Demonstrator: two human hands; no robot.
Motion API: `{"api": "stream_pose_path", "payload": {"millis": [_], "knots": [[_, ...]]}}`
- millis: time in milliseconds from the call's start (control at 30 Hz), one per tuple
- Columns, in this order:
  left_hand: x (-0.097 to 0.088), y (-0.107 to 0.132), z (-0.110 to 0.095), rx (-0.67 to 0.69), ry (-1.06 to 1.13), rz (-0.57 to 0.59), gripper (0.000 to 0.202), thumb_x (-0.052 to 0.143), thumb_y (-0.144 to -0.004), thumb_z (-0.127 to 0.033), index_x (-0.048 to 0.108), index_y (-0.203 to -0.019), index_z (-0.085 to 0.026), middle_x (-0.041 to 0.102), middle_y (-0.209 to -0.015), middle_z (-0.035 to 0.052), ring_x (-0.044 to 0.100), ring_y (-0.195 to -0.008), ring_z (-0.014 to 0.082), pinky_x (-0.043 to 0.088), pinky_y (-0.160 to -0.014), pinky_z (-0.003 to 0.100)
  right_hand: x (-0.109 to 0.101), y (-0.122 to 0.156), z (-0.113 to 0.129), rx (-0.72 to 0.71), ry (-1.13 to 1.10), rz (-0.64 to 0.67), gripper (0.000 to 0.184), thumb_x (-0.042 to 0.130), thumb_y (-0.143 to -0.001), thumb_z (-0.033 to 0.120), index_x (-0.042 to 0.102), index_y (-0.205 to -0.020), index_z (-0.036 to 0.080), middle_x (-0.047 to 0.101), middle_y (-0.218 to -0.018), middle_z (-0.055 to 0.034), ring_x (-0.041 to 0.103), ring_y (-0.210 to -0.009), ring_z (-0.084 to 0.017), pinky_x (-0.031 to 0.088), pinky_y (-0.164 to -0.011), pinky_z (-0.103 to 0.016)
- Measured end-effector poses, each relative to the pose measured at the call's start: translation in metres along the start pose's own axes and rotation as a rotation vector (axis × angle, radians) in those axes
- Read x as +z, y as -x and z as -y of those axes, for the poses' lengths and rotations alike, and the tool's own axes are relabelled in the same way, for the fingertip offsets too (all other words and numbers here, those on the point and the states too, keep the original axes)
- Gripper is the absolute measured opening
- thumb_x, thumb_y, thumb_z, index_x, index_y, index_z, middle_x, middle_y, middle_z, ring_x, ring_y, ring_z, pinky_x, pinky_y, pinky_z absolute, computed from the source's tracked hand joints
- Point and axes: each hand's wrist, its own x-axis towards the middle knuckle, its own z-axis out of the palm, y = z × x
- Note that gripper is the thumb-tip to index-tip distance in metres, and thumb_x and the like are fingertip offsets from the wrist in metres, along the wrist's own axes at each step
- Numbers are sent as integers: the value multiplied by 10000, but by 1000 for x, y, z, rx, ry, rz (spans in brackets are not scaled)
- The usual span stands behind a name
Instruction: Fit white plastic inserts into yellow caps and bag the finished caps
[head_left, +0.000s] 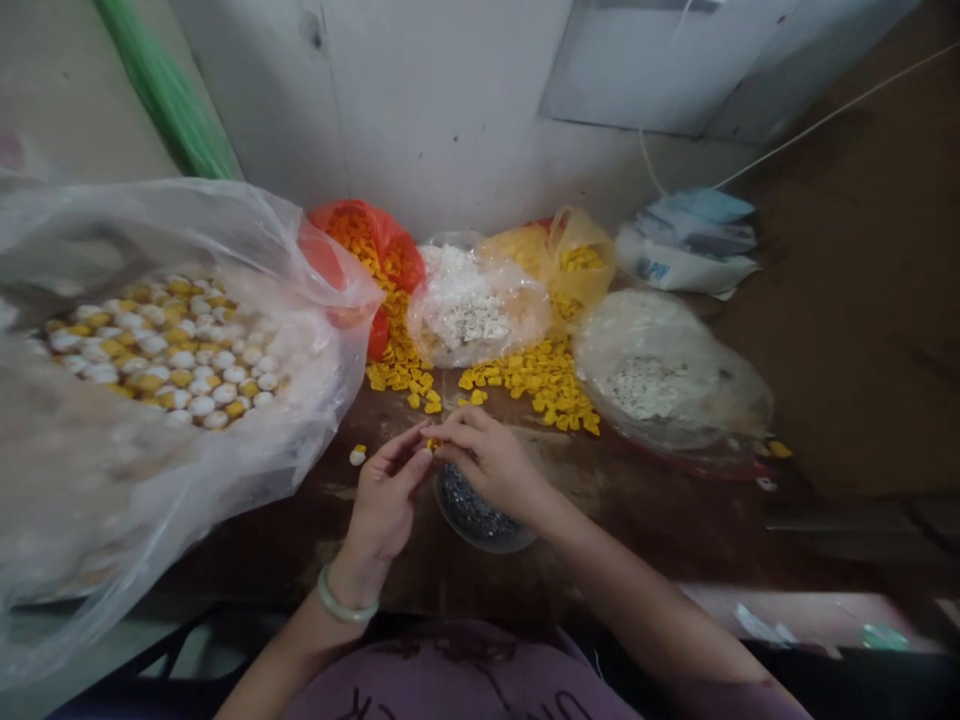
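Observation:
My left hand (386,490) and my right hand (484,458) meet fingertip to fingertip above a dark wooden table (645,520). Both are pinched on one small yellow piece (433,443). My left wrist wears a pale green bangle (341,605). Under my right hand stands a small clear bowl (480,515) of tiny dark grey parts. A loose white-and-yellow piece (358,455) lies just left of my left hand. A heap of loose yellow pieces (544,380) is spread on the table beyond my hands.
A big clear plastic bag (150,360) of white and yellow assembled pieces fills the left. Behind stand a red bag (375,260), a clear bag of white parts (472,305), a yellow bag (570,255) and another clear bag (664,375). Folded packets (686,245) lie by the wall.

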Motion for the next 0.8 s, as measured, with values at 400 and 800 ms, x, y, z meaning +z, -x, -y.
{"api": "stream_pose_path", "payload": {"millis": [400, 800], "knots": [[5, 8, -8, -121, 116, 56, 358, 955, -455, -254, 763, -749, -188, 752, -712, 3, 726, -696, 134, 567, -669, 172, -4, 35, -27, 325, 368, 405, 122, 561, -860, 102, 664, -890, 159, 664, -998, -106, 611, -965, -239, 469, -863, -369], [3, 10, -7, -180, 104, 112, 347, 947, -487, -251, 758, -768, -172, 775, -773, 34, 729, -687, 132, 570, -638, 156, -7, 35, -31, 320, 352, 394, 73, 588, -856, 129, 656, -850, 155, 672, -880, -56, 617, -836, -177, 459, -756, -285]]}}
